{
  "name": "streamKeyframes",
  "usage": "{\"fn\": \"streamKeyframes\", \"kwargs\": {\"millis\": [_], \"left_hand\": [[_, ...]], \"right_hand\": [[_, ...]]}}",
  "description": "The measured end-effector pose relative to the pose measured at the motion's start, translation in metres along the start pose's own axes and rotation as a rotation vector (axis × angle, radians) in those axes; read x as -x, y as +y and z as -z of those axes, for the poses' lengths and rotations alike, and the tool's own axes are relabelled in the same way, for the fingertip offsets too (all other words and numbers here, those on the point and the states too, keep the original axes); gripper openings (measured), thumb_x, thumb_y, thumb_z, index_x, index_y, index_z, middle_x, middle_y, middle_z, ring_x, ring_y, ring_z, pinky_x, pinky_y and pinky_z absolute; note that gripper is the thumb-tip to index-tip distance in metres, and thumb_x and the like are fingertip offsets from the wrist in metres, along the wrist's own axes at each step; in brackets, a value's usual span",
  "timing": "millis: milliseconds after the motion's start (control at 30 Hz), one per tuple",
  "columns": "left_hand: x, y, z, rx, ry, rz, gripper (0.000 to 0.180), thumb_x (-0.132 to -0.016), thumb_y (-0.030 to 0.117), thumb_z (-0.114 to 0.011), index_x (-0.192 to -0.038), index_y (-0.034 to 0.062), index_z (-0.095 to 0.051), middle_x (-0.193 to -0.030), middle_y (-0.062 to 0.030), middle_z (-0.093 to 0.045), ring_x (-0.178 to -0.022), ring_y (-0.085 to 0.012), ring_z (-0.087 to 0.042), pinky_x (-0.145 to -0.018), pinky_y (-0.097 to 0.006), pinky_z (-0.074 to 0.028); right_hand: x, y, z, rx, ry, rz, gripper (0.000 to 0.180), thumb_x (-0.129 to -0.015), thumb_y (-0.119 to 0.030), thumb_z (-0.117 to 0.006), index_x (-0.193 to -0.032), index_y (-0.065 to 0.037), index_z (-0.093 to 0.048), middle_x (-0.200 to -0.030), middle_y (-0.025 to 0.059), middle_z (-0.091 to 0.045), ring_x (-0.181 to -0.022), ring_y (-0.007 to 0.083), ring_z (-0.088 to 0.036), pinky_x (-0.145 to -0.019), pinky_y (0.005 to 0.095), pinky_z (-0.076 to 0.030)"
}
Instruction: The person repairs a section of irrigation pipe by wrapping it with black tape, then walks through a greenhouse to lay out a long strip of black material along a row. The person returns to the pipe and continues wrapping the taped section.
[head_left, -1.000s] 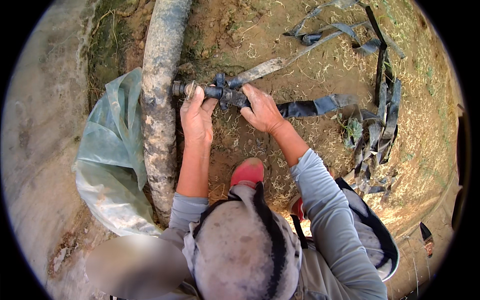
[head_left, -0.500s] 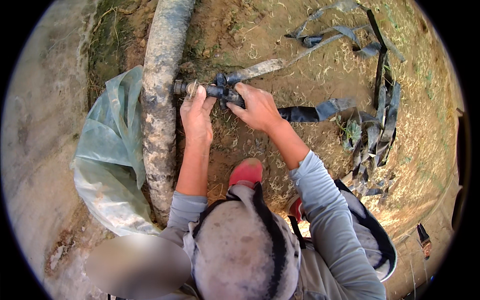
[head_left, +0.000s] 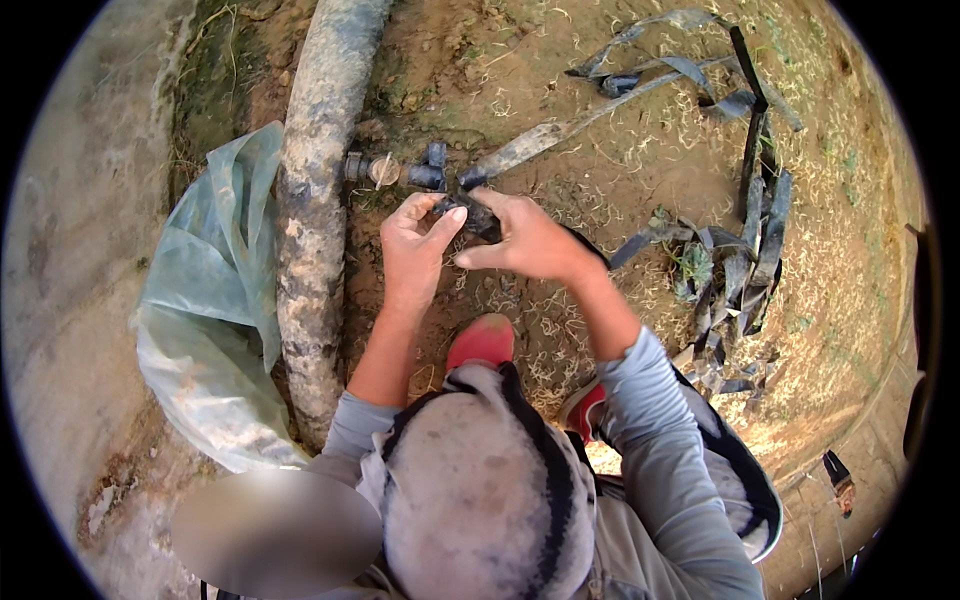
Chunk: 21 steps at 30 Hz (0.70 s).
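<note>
Between my hands is the dark, crumpled end of a black flat hose (head_left: 477, 220). My left hand (head_left: 415, 250) pinches its near tip with thumb and fingers. My right hand (head_left: 535, 238) curls around its other side, the thumb standing a little apart; the hose's strip runs out from behind that wrist. Just beyond my fingers, a black tee fitting (head_left: 428, 172) with a small valve (head_left: 384, 170) sticks out of the side of a thick, mud-stained pipe (head_left: 318, 190). A second flat hose (head_left: 515, 150), grey with dirt, ends close to the tee.
A crumpled translucent plastic sheet (head_left: 210, 310) lies left of the thick pipe. Tangled black flat hose (head_left: 750, 270) is heaped on the dry soil at right. My red shoe (head_left: 482, 340) is below my hands. A dark-handled tool (head_left: 840, 482) lies at far right.
Both hands have moved away from the tee toward me, with the black hose end now off the fitting. The second hose's end has shifted slightly and the tee's outlets show.
</note>
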<state>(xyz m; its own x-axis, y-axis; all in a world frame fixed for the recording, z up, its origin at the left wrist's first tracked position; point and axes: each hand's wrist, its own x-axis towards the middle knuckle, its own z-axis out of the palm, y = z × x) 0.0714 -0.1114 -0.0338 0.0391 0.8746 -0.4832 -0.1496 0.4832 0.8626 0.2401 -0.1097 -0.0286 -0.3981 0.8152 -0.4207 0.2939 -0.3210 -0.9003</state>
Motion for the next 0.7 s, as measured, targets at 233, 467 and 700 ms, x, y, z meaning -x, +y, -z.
{"fn": "streamKeyframes", "kwargs": {"millis": [233,467,700], "left_hand": [[-0.013,0.005,0.019,0.085,-0.383,0.009,0.018,-0.077,0.011,-0.074,-0.088,0.0012,-0.063,-0.086,-0.0003,-0.062,-0.079,-0.0076,-0.056,-0.074,-0.023,-0.045],[-0.014,0.004,0.023,0.038,-0.155,0.305,0.033,-0.084,0.02,-0.069,-0.106,-0.0014,-0.058,-0.104,-0.0098,-0.062,-0.09,-0.0162,-0.06,-0.08,-0.029,-0.05],[-0.033,-0.002,0.014,0.427,0.098,0.032,0.028,-0.09,0.024,-0.061,-0.111,0.0062,-0.055,-0.111,-0.0078,-0.06,-0.101,-0.018,-0.056,-0.096,-0.035,-0.039]], "right_hand": [[-0.015,0.007,0.033,-0.562,-0.797,-0.253,0.037,-0.068,-0.029,-0.08,-0.084,-0.003,-0.06,-0.075,-0.0008,-0.057,-0.073,0.0101,-0.055,-0.066,0.0252,-0.043],[-0.015,0.024,0.013,0.266,0.129,-0.131,0.032,-0.067,-0.019,-0.074,-0.086,0.001,-0.057,-0.066,0.0076,-0.054,-0.065,0.0234,-0.054,-0.065,0.0326,-0.042],[-0.025,0.057,-0.017,0.599,0.458,0.007,0.034,-0.064,-0.007,-0.065,-0.095,0.001,-0.054,-0.095,0.0209,-0.055,-0.094,0.0387,-0.054,-0.083,0.0452,-0.046]]}}
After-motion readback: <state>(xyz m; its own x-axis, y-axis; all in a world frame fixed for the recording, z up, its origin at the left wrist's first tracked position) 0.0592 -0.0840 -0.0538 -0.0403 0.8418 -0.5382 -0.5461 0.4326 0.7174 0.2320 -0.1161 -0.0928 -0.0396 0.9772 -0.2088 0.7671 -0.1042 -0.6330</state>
